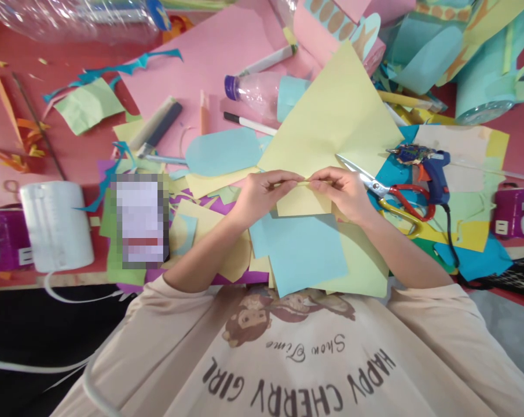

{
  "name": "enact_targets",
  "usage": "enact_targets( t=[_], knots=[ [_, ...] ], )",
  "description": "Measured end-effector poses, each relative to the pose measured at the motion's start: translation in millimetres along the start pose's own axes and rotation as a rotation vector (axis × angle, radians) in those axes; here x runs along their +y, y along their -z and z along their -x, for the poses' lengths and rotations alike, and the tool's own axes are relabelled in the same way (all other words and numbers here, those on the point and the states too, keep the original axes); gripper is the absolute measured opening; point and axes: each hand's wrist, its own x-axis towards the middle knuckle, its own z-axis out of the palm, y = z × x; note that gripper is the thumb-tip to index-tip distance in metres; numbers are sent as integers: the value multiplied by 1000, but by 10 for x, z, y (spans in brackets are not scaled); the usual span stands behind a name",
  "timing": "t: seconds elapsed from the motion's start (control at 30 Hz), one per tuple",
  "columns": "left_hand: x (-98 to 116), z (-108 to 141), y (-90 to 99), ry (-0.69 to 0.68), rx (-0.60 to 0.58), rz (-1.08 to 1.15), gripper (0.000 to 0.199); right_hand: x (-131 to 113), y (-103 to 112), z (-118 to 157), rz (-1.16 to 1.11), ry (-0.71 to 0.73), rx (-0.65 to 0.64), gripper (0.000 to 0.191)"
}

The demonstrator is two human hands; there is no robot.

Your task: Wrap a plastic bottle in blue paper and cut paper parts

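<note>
Both hands meet over a small piece of pale yellow paper (pixel 304 201). My left hand (pixel 264 194) pinches its top edge between thumb and fingers. From the other side my right hand (pixel 340 188) pinches the same edge, which looks narrowly folded or rolled where the fingertips come close together. Behind it spreads a large pale yellow-green sheet (pixel 337 116). Below lies light blue paper (pixel 305 249). Right beside my right hand are scissors (pixel 383 188) with red and yellow handles, their blades parted.
A blue glue gun (pixel 438 174) rests at the right, its cord hanging down. A plastic bottle (pixel 259 90) with a purple cap, a marker (pixel 248 123), a blurred-out phone (pixel 142 217) and a white power block (pixel 57 226) lie around among paper scraps. Pink paper (pixel 201 52) covers the back.
</note>
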Motion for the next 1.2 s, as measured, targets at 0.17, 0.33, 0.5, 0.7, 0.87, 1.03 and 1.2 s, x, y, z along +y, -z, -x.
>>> enact_targets(
  t=[0.17, 0.33, 0.5, 0.7, 0.87, 1.03, 1.2],
  knots=[
    [-7, 0, -11, 4, 19, 30, 22, -12, 2, -3, -16, 26, 1, 15],
    [-22, 4, -19, 24, 4, 115, 29, -16, 4, -13, -57, 34, -25, 12],
    [-41, 14, -26, 14, 34, 85, 33, 1, 7, -19, -100, -38, -37, 21],
    [-9, 23, -26, -16, 25, 87, 30, -24, 4, -5, -21, -56, 5, 18],
    [37, 16, -12, 13, -49, 89, 22, -53, 9, 11, 26, -34, 19, 14],
    [33, 14, -16, 42, -43, 115, 22, -53, 8, 5, 40, -6, 17, 13],
    [3, 21, -25, 37, -40, 159, 24, -21, 12, 7, 63, 30, 10, 10]
  ],
)
